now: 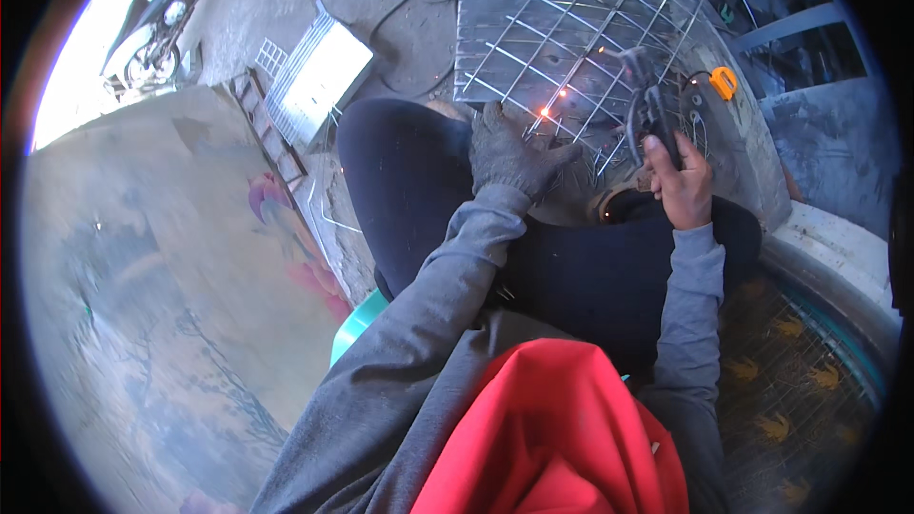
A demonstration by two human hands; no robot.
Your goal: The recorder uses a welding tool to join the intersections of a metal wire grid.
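Red cloth (562, 428) sits nearest; from the closer left hand (509, 152), grip unclear, the metal grid (588, 41) lies at one o'clock, long rods slanting likewise; right hand (684, 183) fingers clasp a dark holder (653, 116).

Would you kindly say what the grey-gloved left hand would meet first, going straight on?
The left hand would probably meet, or already touches, the flat grey board beneath the silvery metal grid; depth is unclear.

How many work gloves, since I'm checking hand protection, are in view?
1: a gray work glove on the left hand. The right hand, holding a black tool, is bare; more may be hidden.
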